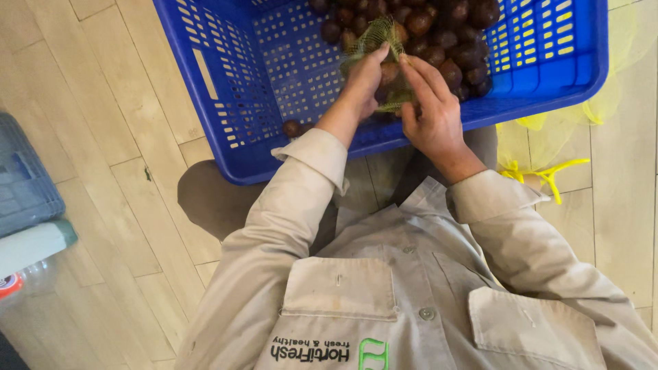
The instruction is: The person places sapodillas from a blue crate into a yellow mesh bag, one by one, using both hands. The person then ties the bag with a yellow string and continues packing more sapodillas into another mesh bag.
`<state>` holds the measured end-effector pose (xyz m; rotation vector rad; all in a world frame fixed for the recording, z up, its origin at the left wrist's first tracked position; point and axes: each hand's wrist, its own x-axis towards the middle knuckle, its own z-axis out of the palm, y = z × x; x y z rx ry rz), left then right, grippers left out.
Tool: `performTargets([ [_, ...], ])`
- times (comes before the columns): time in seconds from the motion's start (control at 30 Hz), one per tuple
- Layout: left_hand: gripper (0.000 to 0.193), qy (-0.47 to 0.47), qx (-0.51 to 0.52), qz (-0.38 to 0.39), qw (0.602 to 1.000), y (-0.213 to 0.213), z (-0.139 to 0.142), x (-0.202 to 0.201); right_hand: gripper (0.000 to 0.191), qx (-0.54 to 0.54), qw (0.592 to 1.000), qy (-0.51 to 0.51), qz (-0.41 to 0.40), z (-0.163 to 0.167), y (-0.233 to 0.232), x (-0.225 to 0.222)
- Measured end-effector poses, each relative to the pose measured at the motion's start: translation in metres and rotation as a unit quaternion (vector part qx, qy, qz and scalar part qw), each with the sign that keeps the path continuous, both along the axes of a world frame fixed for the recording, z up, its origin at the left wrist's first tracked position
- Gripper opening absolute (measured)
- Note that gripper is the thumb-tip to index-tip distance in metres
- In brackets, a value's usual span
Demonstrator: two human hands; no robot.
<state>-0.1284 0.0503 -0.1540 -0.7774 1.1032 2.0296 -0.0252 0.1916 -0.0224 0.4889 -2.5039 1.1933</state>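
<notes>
A blue plastic crate stands on the wooden floor, with several dark brown round fruits piled in its far right part. My left hand and my right hand both reach over the crate's near wall. Together they hold a yellow-green mesh net bag that has a few fruits inside it. The left hand's fingers pinch the net's upper edge; the right hand's fingers press against its side. One loose fruit lies in the near corner of the crate.
Yellow mesh netting lies heaped on the floor right of the crate. A grey crate and a plastic bottle sit at the left edge. My beige work shirt fills the bottom of the view.
</notes>
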Motion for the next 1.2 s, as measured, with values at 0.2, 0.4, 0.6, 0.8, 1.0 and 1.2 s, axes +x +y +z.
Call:
performTargets([
  [0.2, 0.057, 0.242, -0.305, -0.09, 0.917, -0.047, 0.023, -0.022, 0.059, -0.024, 0.998, 0.011, -0.063, -0.007, -0.003, 0.003],
  [0.4, 0.033, 0.319, -0.417, -0.035, 0.85, -0.138, 0.047, -0.051, 0.056, -0.011, 0.996, 0.021, -0.085, -0.01, -0.004, 0.002],
  [0.6, 0.05, 0.25, -0.488, -0.51, 0.663, -0.154, -0.031, -0.013, 0.053, 0.006, 0.998, 0.0, -0.07, -0.006, -0.008, -0.001],
  [0.8, 0.036, 0.188, -0.471, -0.729, 0.46, -0.146, -0.083, 0.032, 0.051, 0.022, 0.996, -0.014, -0.091, -0.003, -0.006, -0.006],
  [1.0, 0.05, 0.196, -0.47, -0.752, 0.419, -0.14, -0.08, 0.02, 0.053, 0.018, 0.995, -0.027, -0.096, -0.001, -0.004, -0.004],
  [1.2, 0.042, 0.006, -0.155, -0.234, 0.96, -0.151, -0.009, -0.048, 0.052, 0.012, 0.996, -0.025, -0.09, 0.001, -0.007, -0.005],
])
